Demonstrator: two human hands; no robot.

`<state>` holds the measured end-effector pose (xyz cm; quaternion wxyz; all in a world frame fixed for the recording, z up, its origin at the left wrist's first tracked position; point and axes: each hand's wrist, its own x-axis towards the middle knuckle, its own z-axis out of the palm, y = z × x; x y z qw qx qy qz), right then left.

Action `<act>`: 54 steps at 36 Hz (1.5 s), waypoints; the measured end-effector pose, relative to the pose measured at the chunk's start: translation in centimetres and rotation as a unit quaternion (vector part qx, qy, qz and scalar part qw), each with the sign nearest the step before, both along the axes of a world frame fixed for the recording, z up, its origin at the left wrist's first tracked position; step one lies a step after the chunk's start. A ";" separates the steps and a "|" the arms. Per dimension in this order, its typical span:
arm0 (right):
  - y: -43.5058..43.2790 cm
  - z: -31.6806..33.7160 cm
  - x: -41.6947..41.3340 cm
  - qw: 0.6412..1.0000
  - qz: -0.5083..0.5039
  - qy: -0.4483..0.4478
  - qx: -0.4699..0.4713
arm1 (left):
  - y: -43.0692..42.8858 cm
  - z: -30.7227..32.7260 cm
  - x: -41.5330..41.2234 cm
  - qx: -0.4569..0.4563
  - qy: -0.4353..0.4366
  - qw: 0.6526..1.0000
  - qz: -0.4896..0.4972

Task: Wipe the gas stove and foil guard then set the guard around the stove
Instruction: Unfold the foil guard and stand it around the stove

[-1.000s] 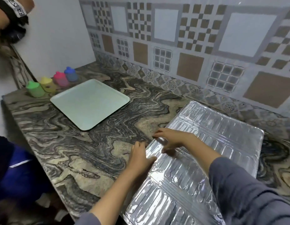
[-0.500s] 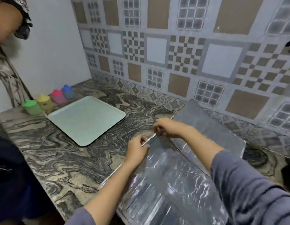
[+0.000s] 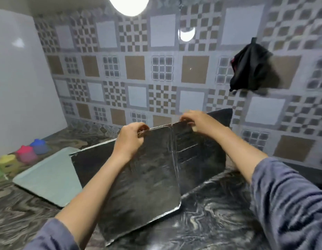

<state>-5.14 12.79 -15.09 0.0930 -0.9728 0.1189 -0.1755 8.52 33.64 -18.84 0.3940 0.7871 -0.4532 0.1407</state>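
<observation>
The foil guard (image 3: 144, 179), flat a second ago, now stands upright; left hand (image 3: 128, 139) at eleven and right hand (image 3: 196, 121) at one pinch its top edge, seemingly unfolding the panels.

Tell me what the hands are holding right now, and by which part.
Both hands grip the foil guard by its top edge: the left hand on the nearer panel, the right hand on the next panel.

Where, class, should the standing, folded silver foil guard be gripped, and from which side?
Probably along its top edge, from above: the folded silver foil guard stands upright on the marbled counter, so that thin rim is free. The left hand and right hand pinch there, astride a fold.
</observation>
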 end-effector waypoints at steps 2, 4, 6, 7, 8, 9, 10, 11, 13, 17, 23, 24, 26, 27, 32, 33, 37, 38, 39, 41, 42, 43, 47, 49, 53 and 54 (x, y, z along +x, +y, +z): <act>-1.4 -0.2 -1.8 0.999 -0.045 0.001 -0.010 | -0.1 0.2 -0.4 -0.002 -0.016 1.000 -0.005; -2.6 -0.4 -3.3 0.996 -0.084 0.002 -0.014 | -0.1 0.3 -0.9 -0.005 -0.043 0.999 -0.007; -3.3 -0.6 -4.3 0.994 -0.109 -0.018 0.010 | -0.3 0.3 -1.5 -0.003 -0.069 0.998 -0.008; -3.4 -0.7 -4.5 0.992 -0.119 -0.032 0.023 | -0.4 0.2 -1.9 -0.004 -0.078 0.997 -0.008; -3.6 -1.0 -4.7 0.991 -0.123 -0.051 0.031 | -0.5 0.0 -2.2 -0.005 -0.085 0.996 -0.007; -3.7 -1.3 -4.9 0.989 -0.126 -0.066 0.035 | -0.7 -0.2 -2.5 -0.006 -0.095 0.995 -0.005; -3.8 -1.5 -5.1 0.988 -0.126 -0.079 0.040 | -0.9 -0.5 -2.7 -0.006 -0.108 0.994 -0.004; -3.8 -1.8 -5.2 0.988 -0.126 -0.083 0.041 | -1.2 -0.8 -2.9 -0.003 -0.123 0.992 -0.004; -4.0 -2.2 -5.4 0.988 -0.123 -0.081 0.037 | -1.7 -1.4 -3.1 0.008 -0.156 0.988 -0.008; -4.5 -2.2 -5.8 0.989 -0.120 -0.082 0.041 | -2.7 -2.8 -3.5 0.028 -0.231 0.973 -0.002; -5.3 -1.4 -6.6 0.988 -0.126 -0.071 0.058 | -3.6 -3.8 -3.9 0.066 -0.308 0.949 0.014; -5.5 -1.3 -6.7 0.988 -0.130 -0.068 0.056 | -3.7 -3.8 -3.9 0.067 -0.311 0.948 0.009; -6.1 -1.2 -6.7 0.987 -0.135 -0.066 0.056 | -4.0 -3.8 -4.0 0.063 -0.317 0.946 -0.001; -6.3 -1.1 -6.6 0.987 -0.135 -0.066 0.058 | -4.1 -3.8 -4.0 0.057 -0.320 0.946 -0.006; -8.0 -1.2 -6.5 0.989 -0.128 -0.053 0.053 | -5.4 -3.7 -4.2 0.006 -0.319 0.947 -0.031; -8.3 -1.2 -6.6 0.990 -0.126 -0.049 0.047 | -5.6 -3.7 -4.3 -0.004 -0.316 0.948 -0.035; -9.3 -0.9 -7.4 0.989 -0.135 -0.056 0.030 | -7.1 -3.5 -4.8 -0.025 -0.310 0.949 -0.052; -9.7 -0.8 -7.7 0.987 -0.143 -0.062 0.026 | -7.5 -3.4 -5.0 -0.031 -0.301 0.951 -0.059; -10.1 -0.8 -8.0 0.986 -0.151 -0.068 0.021 | -8.0 -3.2 -5.3 -0.040 -0.288 0.954 -0.067; -10.9 -0.9 -8.8 0.983 -0.168 -0.076 0.014 | -8.8 -2.9 -5.9 -0.059 -0.256 0.961 -0.085; -11.4 -1.0 -9.3 0.981 -0.175 -0.081 0.013 | -9.2 -2.7 -6.3 -0.065 -0.239 0.964 -0.093; -11.9 -1.1 -9.8 0.979 -0.182 -0.087 0.016 | -9.7 -2.6 -6.6 -0.071 -0.223 0.967 -0.099; -13.7 -1.5 -11.6 0.971 -0.209 -0.110 0.020 | -11.0 -2.1 -8.0 -0.079 -0.160 0.975 -0.131; -14.5 -1.6 -12.4 0.967 -0.221 -0.125 0.021 | -11.5 -1.9 -8.6 -0.082 -0.147 0.975 -0.145; -16.0 -1.9 -14.1 0.958 -0.248 -0.144 0.029 | -12.5 -1.7 -9.7 -0.091 -0.113 0.979 -0.142; -16.4 -2.0 -14.5 0.956 -0.250 -0.148 0.034 | -12.8 -1.7 -10.1 -0.096 -0.096 0.981 -0.140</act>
